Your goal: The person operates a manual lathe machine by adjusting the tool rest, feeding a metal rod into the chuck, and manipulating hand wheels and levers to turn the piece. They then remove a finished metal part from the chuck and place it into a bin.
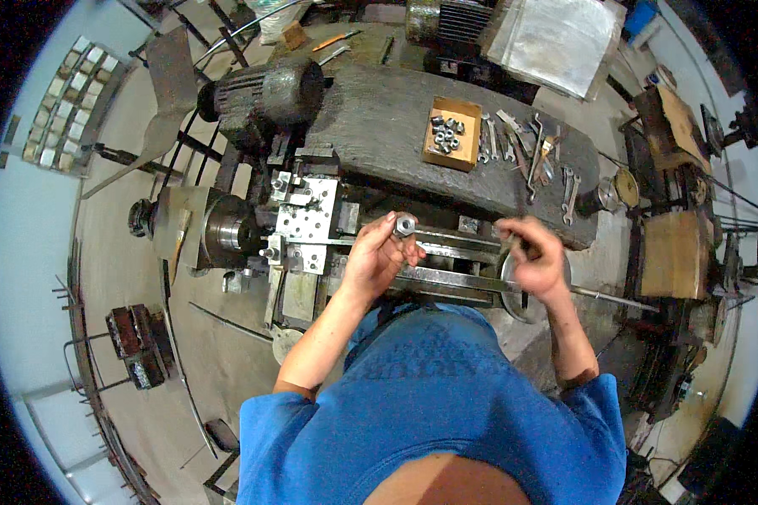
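My left hand (375,263) pinches a shiny metal hex nut (405,225) between thumb and fingers, its hole facing up. The nut is above the lathe's long bed rails (451,276). Off to the right, my right hand (537,259) is raised with its fingers curled in; whether anything sits inside them is hidden. Just beneath that hand lies a round handwheel (510,295), partly covered by it. To the left of my left hand is the drilled metal plate (307,223) of the carriage, with bolts and clamps on it.
Beyond the rails, a cardboard box (451,160) of similar nuts stands on the dark bench (379,126), beside several wrenches (535,156). An electric motor (269,93) sits at the back left, the lathe chuck (227,234) at left. A long rod (615,299) sticks out rightward.
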Demonstrator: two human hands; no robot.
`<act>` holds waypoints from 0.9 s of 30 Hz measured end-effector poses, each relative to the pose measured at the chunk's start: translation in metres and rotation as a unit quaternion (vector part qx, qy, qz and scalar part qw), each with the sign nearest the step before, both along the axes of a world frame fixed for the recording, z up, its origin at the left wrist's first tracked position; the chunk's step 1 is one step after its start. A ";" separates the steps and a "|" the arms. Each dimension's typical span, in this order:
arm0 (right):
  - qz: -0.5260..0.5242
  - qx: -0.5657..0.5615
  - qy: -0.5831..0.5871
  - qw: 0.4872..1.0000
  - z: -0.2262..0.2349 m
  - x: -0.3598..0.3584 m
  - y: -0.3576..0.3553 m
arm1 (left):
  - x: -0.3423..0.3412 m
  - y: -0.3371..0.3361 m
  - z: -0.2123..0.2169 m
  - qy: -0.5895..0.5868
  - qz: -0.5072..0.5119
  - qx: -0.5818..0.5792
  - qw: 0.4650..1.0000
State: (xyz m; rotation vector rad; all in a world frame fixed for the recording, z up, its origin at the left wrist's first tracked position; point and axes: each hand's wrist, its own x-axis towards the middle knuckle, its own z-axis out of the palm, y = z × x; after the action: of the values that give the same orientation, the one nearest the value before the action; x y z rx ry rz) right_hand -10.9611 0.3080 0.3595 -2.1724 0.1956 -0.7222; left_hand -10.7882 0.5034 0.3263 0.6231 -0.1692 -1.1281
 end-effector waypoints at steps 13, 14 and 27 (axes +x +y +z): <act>0.193 -0.108 0.253 0.942 0.068 0.003 0.056 | 0.000 0.015 0.023 -0.211 0.003 0.074 0.975; 0.194 -0.123 0.266 0.936 0.069 0.003 0.057 | 0.000 0.015 0.024 -0.230 -0.001 0.082 0.970; 0.192 -0.075 0.320 0.925 0.063 0.008 0.068 | 0.013 0.025 0.034 -0.335 -0.065 0.149 0.928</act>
State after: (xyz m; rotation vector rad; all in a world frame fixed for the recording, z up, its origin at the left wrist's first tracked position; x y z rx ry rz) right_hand -10.9533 0.3757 0.4226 -2.4291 0.0424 0.2181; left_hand -10.7754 0.5281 0.3607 1.2772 -0.6399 -1.0364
